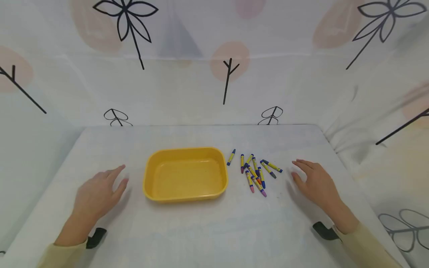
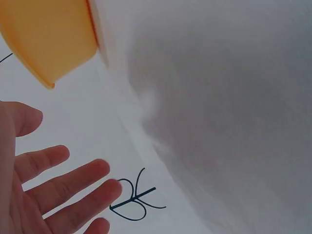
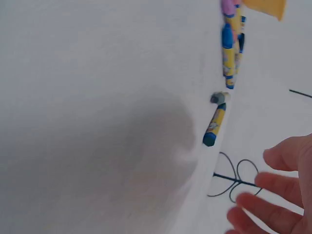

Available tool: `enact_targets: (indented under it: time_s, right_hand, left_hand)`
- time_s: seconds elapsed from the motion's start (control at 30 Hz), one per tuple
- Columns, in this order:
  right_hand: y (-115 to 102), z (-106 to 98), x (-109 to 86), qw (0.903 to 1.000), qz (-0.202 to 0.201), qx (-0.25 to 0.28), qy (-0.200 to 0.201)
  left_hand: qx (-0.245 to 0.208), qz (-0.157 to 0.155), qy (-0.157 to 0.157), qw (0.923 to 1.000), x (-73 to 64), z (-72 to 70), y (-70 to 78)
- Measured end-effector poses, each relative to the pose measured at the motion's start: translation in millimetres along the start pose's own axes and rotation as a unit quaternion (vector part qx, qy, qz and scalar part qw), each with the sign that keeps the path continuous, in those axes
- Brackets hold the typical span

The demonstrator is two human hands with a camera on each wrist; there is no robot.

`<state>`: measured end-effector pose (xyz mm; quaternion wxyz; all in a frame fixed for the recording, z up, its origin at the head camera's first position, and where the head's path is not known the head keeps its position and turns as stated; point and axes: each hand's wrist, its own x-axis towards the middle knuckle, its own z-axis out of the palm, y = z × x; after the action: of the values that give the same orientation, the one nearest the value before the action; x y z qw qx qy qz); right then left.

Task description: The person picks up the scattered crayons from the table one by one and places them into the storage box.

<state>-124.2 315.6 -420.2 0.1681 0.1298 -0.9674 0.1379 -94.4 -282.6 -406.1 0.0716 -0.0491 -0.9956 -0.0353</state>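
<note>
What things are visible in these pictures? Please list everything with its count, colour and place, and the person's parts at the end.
Tray: one, yellow, near the middle of the table
Crayons: about ten, some overlapping; yellow and blue, varied tips; right of the tray
Table: one, white, under the tray and crayons
Backdrop: white with black-and-pastel print, behind and beside the table
Black pieces: two, black, one at each wrist
Sleeves: two, pale beige, lower corners
Left hand: one, bare, left of the tray
Right hand: one, bare, right of the crayons
</note>
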Motion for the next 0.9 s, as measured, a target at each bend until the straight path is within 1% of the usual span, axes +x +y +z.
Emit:
enact_targets:
  time_s: [0.07,0.1,0.17,0.23,0.27,0.3,0.33,0.4,0.43,0.47,0.5,0.57,0.67,0.73,0.9]
  right_hand:
    - [0.5,3.9,6.7,0.9983,0.01,0.056,-0.009]
    - [0.9,6.0,10.3,0.9964,0.02,0.08,-0.016]
    - [1.5,10.1,17.8,0.9912,0.048,0.116,-0.04]
    - [2.2,14.1,25.4,0.9839,0.078,0.145,-0.07]
    - [2.5,16.0,28.9,0.9799,0.092,0.155,-0.085]
    - [2.7,18.0,32.2,0.9766,0.104,0.161,-0.098]
    - [2.6,19.7,35.6,0.9727,0.114,0.168,-0.113]
    - [2.9,23.1,42.1,0.9656,0.128,0.18,-0.137]
    - [3.6,25.6,44.8,0.9631,0.132,0.182,-0.147]
    - [4.0,27.5,47.3,0.9606,0.135,0.186,-0.156]
    - [4.7,29.6,49.6,0.959,0.138,0.187,-0.163]
    - [5.7,33.4,52.9,0.9551,0.141,0.193,-0.175]
    - [7.0,37.8,55.3,0.9518,0.144,0.197,-0.185]
    - [7.2,39.3,55.7,0.9516,0.142,0.199,-0.187]
    - [6.4,40.3,56.2,0.9537,0.132,0.192,-0.19]
  left_hand:
    - [-0.054,-0.021,-0.015,0.9982,1.4,1.3,3.9]
    - [-0.085,-0.03,-0.022,0.9957,2.4,2.2,5.8]
    - [-0.164,-0.036,-0.03,0.9853,5.3,5.2,9.6]
    - [-0.244,-0.036,-0.033,0.9686,8.6,8.8,12.5]
    - [-0.28,-0.036,-0.038,0.9587,10.5,10.6,14.2]
    - [-0.317,-0.036,-0.043,0.9468,12.3,12.3,15.9]
    - [-0.349,-0.035,-0.048,0.9351,14.2,14.1,17.6]
    - [-0.395,-0.035,-0.062,0.916,17.3,17.3,21.1]
    - [-0.41,-0.035,-0.068,0.9088,18.7,18.6,23.1]
    - [-0.421,-0.034,-0.073,0.9033,19.8,19.9,25.0]
    - [-0.429,-0.033,-0.075,0.8995,20.8,21.1,26.7]
    - [-0.429,-0.03,-0.076,0.8994,22.2,23.6,29.8]
    - [-0.417,-0.023,-0.075,0.9055,23.6,26.8,32.7]
    - [-0.404,-0.02,-0.08,0.9109,23.8,28.4,33.7]
    - [-0.381,-0.015,-0.095,0.9194,23.5,29.6,35.4]
